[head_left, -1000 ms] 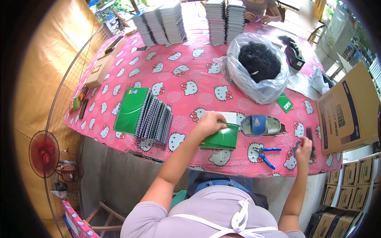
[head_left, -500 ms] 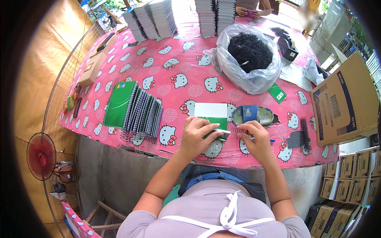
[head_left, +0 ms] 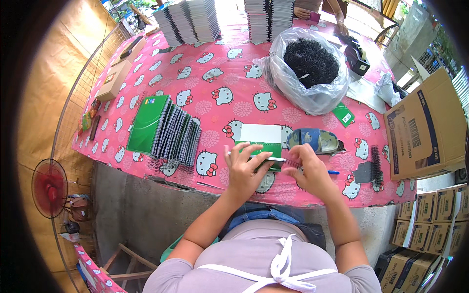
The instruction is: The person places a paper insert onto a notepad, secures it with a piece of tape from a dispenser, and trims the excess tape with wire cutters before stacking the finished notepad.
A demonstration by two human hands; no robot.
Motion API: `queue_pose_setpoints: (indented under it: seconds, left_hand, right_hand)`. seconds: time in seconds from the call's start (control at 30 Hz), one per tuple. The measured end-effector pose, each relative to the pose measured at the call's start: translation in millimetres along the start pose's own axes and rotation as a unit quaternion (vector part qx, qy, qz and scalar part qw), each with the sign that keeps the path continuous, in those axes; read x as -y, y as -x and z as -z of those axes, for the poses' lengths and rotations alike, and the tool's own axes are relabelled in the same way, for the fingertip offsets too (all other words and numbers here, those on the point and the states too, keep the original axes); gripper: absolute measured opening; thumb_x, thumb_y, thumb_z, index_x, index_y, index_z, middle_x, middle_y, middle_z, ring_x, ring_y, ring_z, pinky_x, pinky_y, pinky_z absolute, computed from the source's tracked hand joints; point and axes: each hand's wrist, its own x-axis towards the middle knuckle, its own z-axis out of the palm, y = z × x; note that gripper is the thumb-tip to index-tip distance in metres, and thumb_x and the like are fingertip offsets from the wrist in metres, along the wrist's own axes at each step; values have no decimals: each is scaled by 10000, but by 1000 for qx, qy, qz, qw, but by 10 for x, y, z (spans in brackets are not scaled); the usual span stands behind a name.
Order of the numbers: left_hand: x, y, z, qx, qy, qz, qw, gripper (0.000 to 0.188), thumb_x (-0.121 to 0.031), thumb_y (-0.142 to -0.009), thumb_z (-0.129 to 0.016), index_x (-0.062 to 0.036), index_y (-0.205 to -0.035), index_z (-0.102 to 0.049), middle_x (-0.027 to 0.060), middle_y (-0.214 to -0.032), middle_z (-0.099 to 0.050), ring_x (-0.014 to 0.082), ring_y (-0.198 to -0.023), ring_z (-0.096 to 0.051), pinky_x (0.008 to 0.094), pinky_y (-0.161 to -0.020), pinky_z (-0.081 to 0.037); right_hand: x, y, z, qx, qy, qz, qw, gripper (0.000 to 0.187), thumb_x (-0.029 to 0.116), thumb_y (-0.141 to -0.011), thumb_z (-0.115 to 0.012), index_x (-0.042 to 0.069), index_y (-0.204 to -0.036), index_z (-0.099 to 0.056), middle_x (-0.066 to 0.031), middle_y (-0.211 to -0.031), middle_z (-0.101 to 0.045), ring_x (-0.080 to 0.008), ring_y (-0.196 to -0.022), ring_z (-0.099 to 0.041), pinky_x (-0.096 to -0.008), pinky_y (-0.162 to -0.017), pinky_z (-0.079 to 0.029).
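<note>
My left hand (head_left: 244,166) grips a small notebook (head_left: 268,159) at the near edge of the table, fingers spread across its upper edge. The notebook's pale edge runs crosswise under those fingers. My right hand (head_left: 312,171) is bent around a thin dark spiral wire (head_left: 293,163) at the notebook's right end; its fingers are slightly blurred and partly hide the wire. Just beyond the notebook lie a green cover and a white sheet (head_left: 261,132). A blue patterned slipper (head_left: 312,140) rests to the right of them, and a blue pen (head_left: 333,172) lies beside my right hand.
Green spiral notebooks (head_left: 163,129) stand stacked at left. A plastic bag (head_left: 273,80) holds many black coils (head_left: 311,63). Taller notebook stacks (head_left: 188,22) rise at the back. A cardboard box (head_left: 425,127) stands right. Another person's hand (head_left: 302,13) shows far off.
My left hand has spread its fingers more, and the notebook edge now lies more level. The right hand's fingers have lifted and shifted around the wire. The far person's hands have moved apart.
</note>
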Motion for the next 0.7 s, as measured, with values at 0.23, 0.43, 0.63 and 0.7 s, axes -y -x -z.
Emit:
queue_pose_setpoints:
  seconds: [0.23, 0.43, 0.63, 0.7]
  left_hand:
    - [67, -35, -40, 28, 78, 0, 997, 205, -197, -703, -778, -179, -902, -731, -19, -851, -643, 215, -917, -527, 473, -952, -294]
    - [142, -58, -34, 40, 93, -48, 994, 246, -147, -667, -800, -158, -904, -735, 2, -842, -655, 197, -923, -562, 497, -981, -295]
    - [149, -175, -93, 61, 106, -9, 992, 253, -217, -628, -834, -116, -813, -694, 14, -853, -658, 206, -947, -571, 532, -1012, -269]
    - [176, -200, -93, 64, 102, -18, 993, 256, -225, -624, -835, -106, -791, -682, 15, -837, -656, 209, -940, -570, 521, -1012, -273]
  right_hand:
    - [105, 16, -57, -49, 112, 54, 991, 200, 130, -833, -662, 38, -1000, -602, -125, -854, -602, -322, -771, -606, -370, -644, -489]
    - [-648, -83, 467, -45, 201, -10, 979, 338, 204, -789, -687, 33, -1057, -573, -134, -963, -636, -353, -849, -618, -430, -727, -502]
    - [-1152, -99, 306, -16, 308, -123, 943, 327, 152, -761, -669, 12, -1032, -554, -178, -950, -632, -306, -885, -638, -399, -763, -521]
    - [-1043, -127, 297, -105, -41, -44, 993, 300, 103, -733, -659, 17, -1001, -554, -120, -918, -627, -254, -869, -636, -397, -741, -519]
